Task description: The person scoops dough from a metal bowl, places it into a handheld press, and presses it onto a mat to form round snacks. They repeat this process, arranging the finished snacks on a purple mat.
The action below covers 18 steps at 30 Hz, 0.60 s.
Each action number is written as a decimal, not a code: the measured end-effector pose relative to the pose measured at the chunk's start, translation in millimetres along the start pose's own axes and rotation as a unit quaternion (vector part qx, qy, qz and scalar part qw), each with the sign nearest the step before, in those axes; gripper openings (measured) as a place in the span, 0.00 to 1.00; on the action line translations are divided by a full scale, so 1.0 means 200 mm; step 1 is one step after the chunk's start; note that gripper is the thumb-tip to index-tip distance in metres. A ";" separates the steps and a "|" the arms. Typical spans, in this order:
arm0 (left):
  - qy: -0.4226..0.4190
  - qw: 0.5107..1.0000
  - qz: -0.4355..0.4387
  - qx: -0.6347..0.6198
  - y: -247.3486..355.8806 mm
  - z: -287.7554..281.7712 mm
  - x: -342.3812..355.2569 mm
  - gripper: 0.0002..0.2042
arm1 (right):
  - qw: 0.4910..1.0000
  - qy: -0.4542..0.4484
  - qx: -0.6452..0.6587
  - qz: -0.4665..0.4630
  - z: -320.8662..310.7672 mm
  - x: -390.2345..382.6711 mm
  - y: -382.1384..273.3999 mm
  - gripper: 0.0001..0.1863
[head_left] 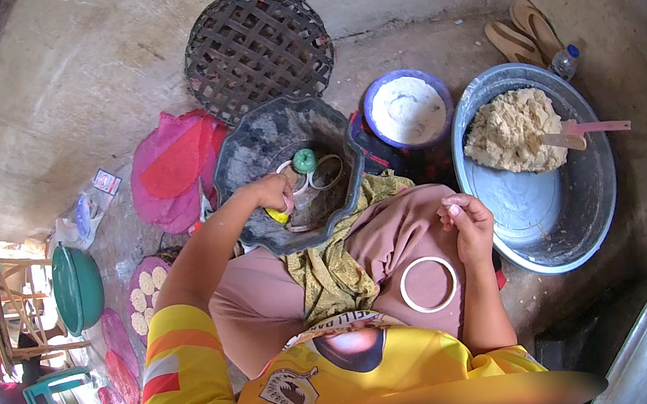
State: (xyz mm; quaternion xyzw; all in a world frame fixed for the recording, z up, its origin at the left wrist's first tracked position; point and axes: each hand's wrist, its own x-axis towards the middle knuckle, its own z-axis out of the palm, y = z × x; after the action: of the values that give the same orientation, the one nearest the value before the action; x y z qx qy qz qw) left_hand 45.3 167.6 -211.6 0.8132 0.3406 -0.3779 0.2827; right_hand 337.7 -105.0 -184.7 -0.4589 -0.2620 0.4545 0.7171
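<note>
My left hand point(277, 193) reaches down into a dark scalloped basin point(235, 166) in front of my lap. Its fingers are bent together beside a small yellow object point(278, 215); what they grip is mostly hidden. Near those fingers lie pale rings point(330, 187) and a small round green object point(304, 161). My right hand point(471, 224) is raised above my right thigh, fingers loosely curled and apart, with nothing visible in them. A white ring point(403, 289) rests on that thigh, just left of my right forearm.
At right, a large grey-blue basin point(551, 240) holds dough point(512, 132) and a pink-handled tool point(604, 126). Beside it stands a purple-rimmed bowl point(449, 106) of white powder. A woven basket point(258, 49) leans against the wall. Flat pale discs point(151, 282) lie at left, near red-pink sheets point(171, 172).
</note>
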 end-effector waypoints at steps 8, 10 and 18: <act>0.044 0.996 0.042 0.059 -0.06 0.08 0.00 0.23 | 1.000 0.003 0.000 -0.013 0.01 0.00 0.01 0.06; 0.073 0.993 0.073 0.064 -0.06 0.10 -0.01 0.26 | 1.000 0.013 -0.014 -0.010 0.01 0.00 0.01 0.06; -0.044 0.983 0.036 -0.177 -0.07 -0.06 0.02 0.23 | 1.000 0.011 -0.006 0.005 0.00 0.00 0.00 0.06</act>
State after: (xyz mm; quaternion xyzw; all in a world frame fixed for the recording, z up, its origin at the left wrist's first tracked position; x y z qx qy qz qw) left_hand 40.3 185.8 -210.8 0.7450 0.3593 -0.3367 0.4501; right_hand 338.3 -104.5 -185.9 -0.4694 -0.2549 0.4512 0.7149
